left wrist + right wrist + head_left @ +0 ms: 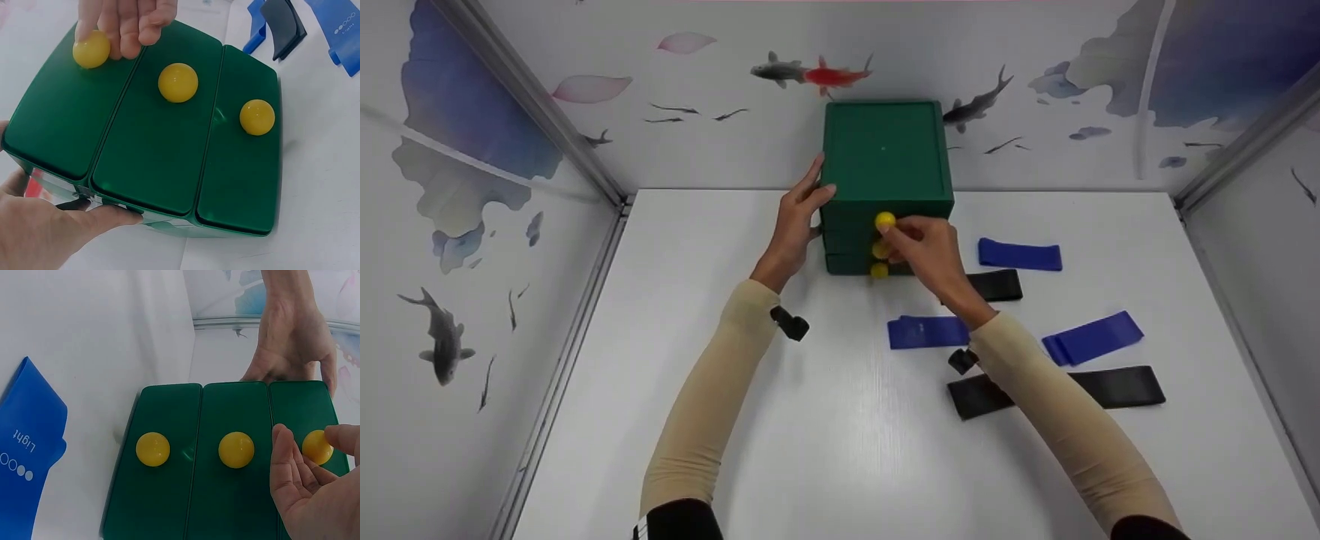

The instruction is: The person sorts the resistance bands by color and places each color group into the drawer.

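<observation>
A green box with three stacked drawers (885, 154) stands against the back wall, each drawer front bearing a round yellow knob. My left hand (793, 217) rests on the box's left side, its fingers mostly straight along the wall and edge. With thumb and fingers my right hand (928, 247) pinches the top knob (91, 49). Below it, the middle knob (236, 450) and the bottom knob (153, 449) are untouched. All three drawer fronts sit flush in the left wrist view.
Right of the box lie flat blue bands (1020, 255), another blue band (1093, 339) and one beneath the right wrist (926, 332). A short black band (996, 285) and a long black band (1117, 387) lie among them. White patterned walls enclose the white table (825, 450).
</observation>
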### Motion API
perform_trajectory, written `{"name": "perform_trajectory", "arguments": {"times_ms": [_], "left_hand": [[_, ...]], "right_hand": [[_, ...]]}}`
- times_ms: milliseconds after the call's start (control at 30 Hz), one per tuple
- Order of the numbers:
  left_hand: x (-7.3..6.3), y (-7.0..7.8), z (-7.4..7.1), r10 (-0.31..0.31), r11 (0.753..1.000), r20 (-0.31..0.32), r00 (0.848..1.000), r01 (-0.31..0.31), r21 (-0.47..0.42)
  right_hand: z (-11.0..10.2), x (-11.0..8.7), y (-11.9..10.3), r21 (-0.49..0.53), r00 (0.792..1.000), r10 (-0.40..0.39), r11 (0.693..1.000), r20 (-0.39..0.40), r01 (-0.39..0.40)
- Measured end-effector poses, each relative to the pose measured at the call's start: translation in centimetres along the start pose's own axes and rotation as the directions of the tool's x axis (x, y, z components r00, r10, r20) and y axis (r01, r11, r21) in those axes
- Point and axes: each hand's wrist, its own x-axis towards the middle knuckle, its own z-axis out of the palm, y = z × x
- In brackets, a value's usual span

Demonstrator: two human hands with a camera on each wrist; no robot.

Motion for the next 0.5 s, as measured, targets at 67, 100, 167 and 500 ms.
{"name": "perform_trajectory", "arguments": {"times_ms": [67, 100, 167, 500], "left_hand": [[-0.03, -0.07, 0.07, 0.003, 1.000, 0.001, 1.000, -0.003, 0.000], [-0.05, -0.10, 0.10, 0.002, 1.000, 0.002, 1.000, -0.002, 0.001], [-0.05, -0.16, 0.13, 0.002, 1.000, 0.003, 1.000, -0.002, -0.001], [-0.18, -0.05, -0.05, 0.004, 1.000, 0.001, 1.000, -0.005, 0.014]], "right_hand": [[-0.03, 0.04, 0.01, -0.003, 1.000, 0.002, 1.000, 0.000, -0.002], [-0.04, 0.06, 0.03, -0.006, 1.000, 0.003, 1.000, 0.000, -0.003], [-0.07, 0.10, 0.08, -0.007, 1.000, 0.004, 1.000, 0.000, -0.004], [-0.22, -0.32, 0.98, 0.039, 1.000, -0.012, 0.999, -0.019, 0.013]]}}
